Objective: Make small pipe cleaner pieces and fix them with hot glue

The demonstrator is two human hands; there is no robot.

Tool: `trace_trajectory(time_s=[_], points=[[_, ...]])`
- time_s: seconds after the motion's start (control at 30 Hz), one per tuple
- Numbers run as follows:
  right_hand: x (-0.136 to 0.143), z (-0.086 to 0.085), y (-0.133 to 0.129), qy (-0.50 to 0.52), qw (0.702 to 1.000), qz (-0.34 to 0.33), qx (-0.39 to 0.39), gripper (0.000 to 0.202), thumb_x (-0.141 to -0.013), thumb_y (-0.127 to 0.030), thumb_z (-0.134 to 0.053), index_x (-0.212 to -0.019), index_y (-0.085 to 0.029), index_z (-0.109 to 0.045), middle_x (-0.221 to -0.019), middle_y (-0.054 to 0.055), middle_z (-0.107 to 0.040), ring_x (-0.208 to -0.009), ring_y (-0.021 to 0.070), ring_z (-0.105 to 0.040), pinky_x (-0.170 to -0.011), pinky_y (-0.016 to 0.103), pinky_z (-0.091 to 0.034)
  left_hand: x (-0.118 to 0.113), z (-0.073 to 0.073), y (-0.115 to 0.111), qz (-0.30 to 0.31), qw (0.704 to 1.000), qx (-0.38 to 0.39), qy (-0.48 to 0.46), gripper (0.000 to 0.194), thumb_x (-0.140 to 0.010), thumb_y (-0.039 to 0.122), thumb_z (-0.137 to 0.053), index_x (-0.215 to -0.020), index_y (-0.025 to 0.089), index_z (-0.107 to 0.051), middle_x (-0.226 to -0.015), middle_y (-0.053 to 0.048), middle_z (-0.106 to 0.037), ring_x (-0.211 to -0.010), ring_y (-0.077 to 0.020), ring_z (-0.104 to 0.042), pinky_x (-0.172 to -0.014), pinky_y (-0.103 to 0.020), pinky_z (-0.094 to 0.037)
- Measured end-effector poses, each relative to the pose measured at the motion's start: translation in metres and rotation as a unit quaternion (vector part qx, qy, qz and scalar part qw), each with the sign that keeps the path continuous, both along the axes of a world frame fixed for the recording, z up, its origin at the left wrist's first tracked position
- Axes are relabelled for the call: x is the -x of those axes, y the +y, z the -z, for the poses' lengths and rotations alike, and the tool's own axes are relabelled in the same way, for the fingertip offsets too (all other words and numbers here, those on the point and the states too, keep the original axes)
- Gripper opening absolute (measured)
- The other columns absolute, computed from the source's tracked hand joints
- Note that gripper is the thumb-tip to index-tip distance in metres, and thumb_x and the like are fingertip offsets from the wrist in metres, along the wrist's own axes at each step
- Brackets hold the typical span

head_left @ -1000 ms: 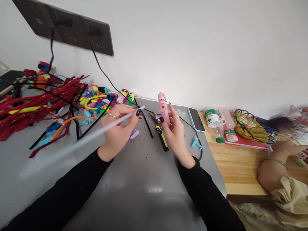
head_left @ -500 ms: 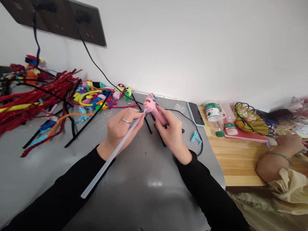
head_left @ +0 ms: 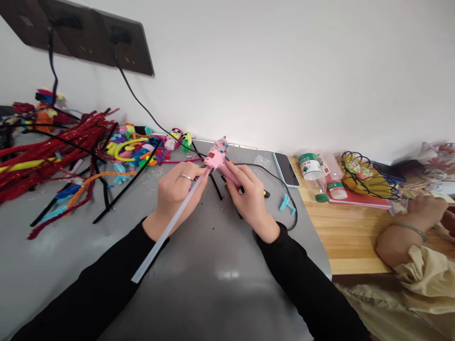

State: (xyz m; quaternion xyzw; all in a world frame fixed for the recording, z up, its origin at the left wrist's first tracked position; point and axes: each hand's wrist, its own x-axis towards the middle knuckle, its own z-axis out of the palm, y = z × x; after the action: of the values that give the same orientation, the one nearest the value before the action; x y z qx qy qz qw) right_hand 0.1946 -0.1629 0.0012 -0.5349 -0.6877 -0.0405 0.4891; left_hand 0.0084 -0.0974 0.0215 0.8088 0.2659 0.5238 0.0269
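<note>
Between our two hands sits a pink glue gun (head_left: 216, 158), tilted above the grey tabletop (head_left: 213, 270). Our right hand (head_left: 247, 192) has its fingers wrapped around the handle, while the fingers of our left hand (head_left: 179, 192) pinch a long translucent stick (head_left: 167, 232) whose upper end meets the gun's back; we cannot tell whether it has gone inside. Just right of us lie light blue fuzzy pieces (head_left: 287, 204) and, behind them, a phone (head_left: 286, 170). Further left we see a heap of colourful fuzzy bits (head_left: 133, 149) and, past it, a sheaf of red glittery stems (head_left: 67, 142). Well to our right, on a wooden table (head_left: 337, 237), stand a yellow basket (head_left: 366, 177) and, near it, a co-worker's hand (head_left: 426, 210).
</note>
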Motion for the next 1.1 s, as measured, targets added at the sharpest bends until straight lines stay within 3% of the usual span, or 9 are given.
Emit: trace_trajectory(time_s=[0.13,0.33,0.5,0.6,0.7,0.77,0.87,0.97,1.1], points=[[0.005,-0.002,-0.002,0.024,1.0,0.011,-0.006,0.039,-0.103,-0.014,-0.054,-0.139,-0.025,-0.065,-0.112,0.008,-0.074,-0.092,0.0158,-0.071,-0.077,0.026,-0.058,-0.001,-0.002,-0.001,0.013,0.999,-0.001,-0.031,0.014,-0.102,0.021,-0.061,-0.089,0.027,-0.065,-0.077,-0.003,-0.072,-0.069,-0.0212,-0.068,-0.068,-0.037,-0.059],[0.002,-0.004,-0.001,0.038,0.998,0.036,0.021,0.039,-0.101,-0.015,-0.055,-0.136,-0.025,-0.067,-0.112,0.009,-0.076,-0.096,0.0191,-0.071,-0.084,0.032,-0.059,0.001,0.0,-0.006,0.038,0.992,0.118,-0.009,0.013,-0.1,0.039,-0.069,-0.106,0.027,-0.068,-0.083,-0.002,-0.075,-0.07,-0.02,-0.071,-0.074,-0.034,-0.062],[-0.003,-0.008,-0.001,0.052,0.997,0.05,0.035,0.039,-0.098,-0.015,-0.053,-0.132,-0.024,-0.068,-0.105,0.007,-0.077,-0.087,0.0183,-0.069,-0.079,0.031,-0.058,0.005,-0.006,-0.004,0.1,0.993,-0.001,-0.056,0.011,-0.097,0.027,-0.075,-0.106,0.026,-0.067,-0.084,-0.001,-0.077,-0.07,-0.0179,-0.072,-0.069,-0.031,-0.061],[-0.004,-0.01,-0.002,0.045,0.997,0.018,0.061,0.038,-0.098,-0.017,-0.053,-0.133,-0.023,-0.067,-0.107,0.008,-0.077,-0.087,0.0189,-0.069,-0.081,0.032,-0.058,0.008,-0.022,0.001,0.119,0.987,-0.09,-0.058,0.013,-0.095,0.02,-0.077,-0.101,0.029,-0.069,-0.085,0.001,-0.076,-0.07,-0.0162,-0.07,-0.065,-0.029,-0.059],[-0.005,-0.013,-0.003,0.043,0.995,-0.028,0.085,0.041,-0.097,-0.019,-0.059,-0.137,-0.023,-0.063,-0.112,0.008,-0.078,-0.091,0.0185,-0.07,-0.085,0.033,-0.059,0.01,-0.046,0.01,0.138,0.981,-0.133,-0.035,0.005,-0.096,0.028,-0.078,-0.094,0.03,-0.073,-0.083,0.001,-0.075,-0.068,-0.0159,-0.068,-0.062,-0.029,-0.057],[-0.006,-0.017,-0.004,0.049,0.993,-0.056,0.087,0.04,-0.094,-0.02,-0.063,-0.134,-0.023,-0.063,-0.11,0.007,-0.077,-0.091,0.0177,-0.07,-0.082,0.031,-0.059,0.01,-0.064,0.017,0.134,0.984,-0.121,-0.003,0.013,-0.097,0.036,-0.076,-0.085,0.029,-0.075,-0.079,0.001,-0.074,-0.067,-0.0167,-0.068,-0.063,-0.031,-0.056],[-0.008,-0.026,-0.008,0.045,0.994,-0.074,0.071,0.025,-0.095,-0.023,-0.065,-0.12,-0.024,-0.068,-0.107,0.006,-0.075,-0.09,0.017,-0.069,-0.074,0.029,-0.058,0.008,-0.093,0.021,0.128,0.99,-0.03,0.051,0.031,-0.1,0.047,-0.068,-0.077,0.028,-0.076,-0.078,-0.001,-0.073,-0.071,-0.0197,-0.069,-0.067,-0.033,-0.055],[-0.009,-0.037,-0.011,0.033,0.995,-0.079,0.048,0.016,-0.099,-0.028,-0.066,-0.112,-0.024,-0.072,-0.106,0.007,-0.077,-0.089,0.0174,-0.069,-0.075,0.031,-0.057,0.006,-0.114,0.021,0.128,0.985,0.09,0.079,0.031,-0.094,0.052,-0.073,-0.075,0.027,-0.077,-0.074,0.0,-0.071,-0.071,-0.0209,-0.07,-0.072,-0.034,-0.058],[-0.009,-0.042,-0.013,0.042,0.994,-0.089,0.054,0.015,-0.098,-0.029,-0.066,-0.108,-0.025,-0.077,-0.1,0.005,-0.079,-0.082,0.0169,-0.069,-0.077,0.033,-0.057,0.006,-0.112,0.028,0.175,0.967,0.169,0.073,0.021,-0.091,0.042,-0.073,-0.081,0.024,-0.079,-0.076,0.0,-0.072,-0.068,-0.0181,-0.069,-0.068,-0.03,-0.06]])
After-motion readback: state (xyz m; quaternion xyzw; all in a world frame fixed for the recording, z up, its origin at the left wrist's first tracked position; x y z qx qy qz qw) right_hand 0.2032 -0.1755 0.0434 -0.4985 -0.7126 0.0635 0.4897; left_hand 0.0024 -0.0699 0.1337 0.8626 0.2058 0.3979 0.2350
